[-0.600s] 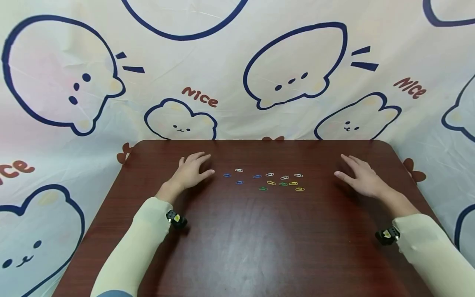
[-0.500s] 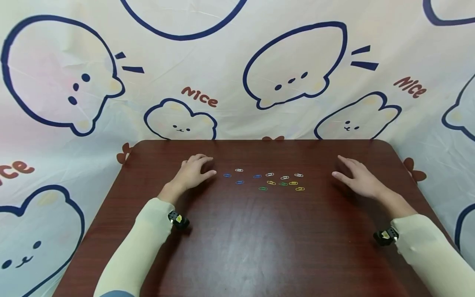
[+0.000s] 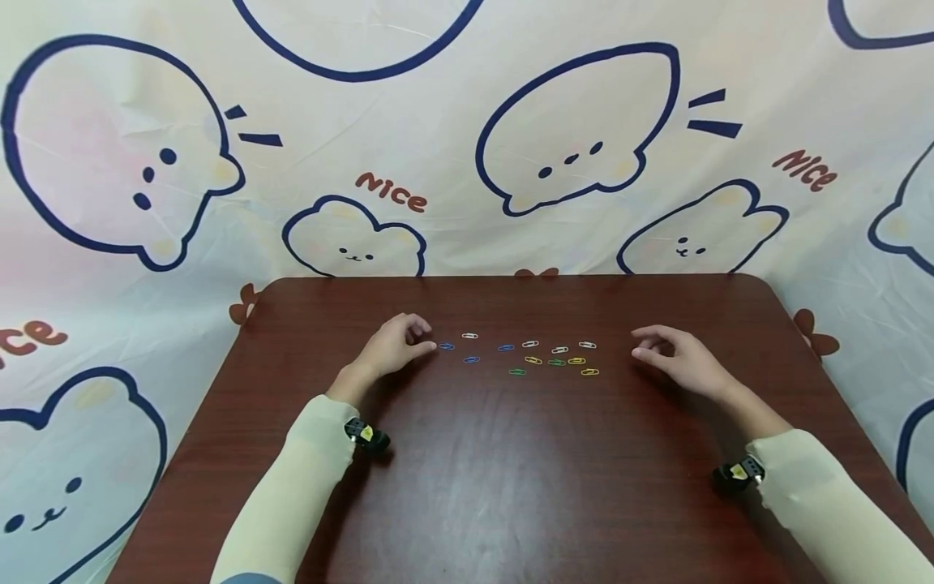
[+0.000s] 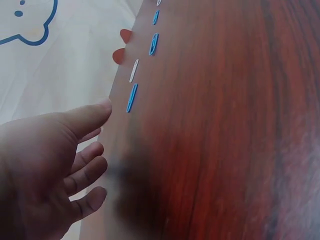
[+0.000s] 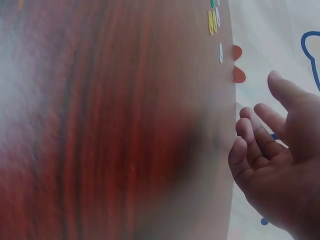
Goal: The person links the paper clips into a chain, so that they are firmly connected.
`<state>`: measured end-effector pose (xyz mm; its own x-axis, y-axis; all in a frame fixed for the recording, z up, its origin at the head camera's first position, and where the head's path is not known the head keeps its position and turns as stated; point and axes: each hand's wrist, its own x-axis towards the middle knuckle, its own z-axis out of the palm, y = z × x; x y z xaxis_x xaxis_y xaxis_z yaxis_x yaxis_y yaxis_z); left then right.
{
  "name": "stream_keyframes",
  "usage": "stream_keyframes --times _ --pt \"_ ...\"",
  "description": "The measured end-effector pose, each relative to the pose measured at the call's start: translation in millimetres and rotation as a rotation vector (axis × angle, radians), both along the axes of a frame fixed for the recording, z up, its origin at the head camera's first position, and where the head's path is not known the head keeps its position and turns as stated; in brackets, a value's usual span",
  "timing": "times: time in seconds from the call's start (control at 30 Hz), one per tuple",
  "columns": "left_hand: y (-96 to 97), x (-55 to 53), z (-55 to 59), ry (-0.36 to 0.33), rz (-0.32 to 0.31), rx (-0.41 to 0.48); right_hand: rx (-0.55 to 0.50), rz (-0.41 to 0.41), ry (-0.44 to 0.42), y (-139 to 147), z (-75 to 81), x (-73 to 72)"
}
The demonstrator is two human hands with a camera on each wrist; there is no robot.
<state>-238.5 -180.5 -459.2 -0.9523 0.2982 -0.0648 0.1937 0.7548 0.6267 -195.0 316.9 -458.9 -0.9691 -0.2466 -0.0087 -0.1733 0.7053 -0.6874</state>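
Observation:
Paper clips lie scattered in a loose group on the dark wooden table [image 3: 467,454]. My left hand [image 3: 390,349] hovers at the group's left side, fingers slightly bent and holding nothing, thumb tip close to a blue paper clip [image 3: 447,346]. In the left wrist view that blue clip and a white paper clip [image 4: 134,71] lie just beyond the thumb. On the other side, my right hand [image 3: 682,359] is held over the table with loosely curled fingers and nothing in them. Nearest to it are a white paper clip [image 3: 587,345] and a yellow paper clip [image 3: 589,372].
Between the hands lie more clips, such as a green paper clip [image 3: 517,371] and a second blue paper clip [image 3: 471,359]. A white cloth [image 3: 452,235] printed with cartoon bears hangs behind the table's far edge and along both sides.
Both hands have moved inward toward the paper clips, the left to the right and the right to the left. Their fingers have bent more. The clips lie as before.

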Motion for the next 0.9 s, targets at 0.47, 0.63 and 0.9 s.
stream_keyframes --times 0.47,0.63,0.9 --pt "10.2 -1.9 -10.8 -0.005 0.041 -0.022 -0.029 -0.006 -0.026 -16 -18.8 -0.4" --pt "13.2 -0.4 -12.9 0.015 0.07 -0.032 -0.038 -0.018 -0.031 -25 -20.2 -0.1" --pt "16.9 1.2 -17.0 0.039 0.105 -0.025 -0.048 -0.057 -0.074 -33 -22.1 1.1"
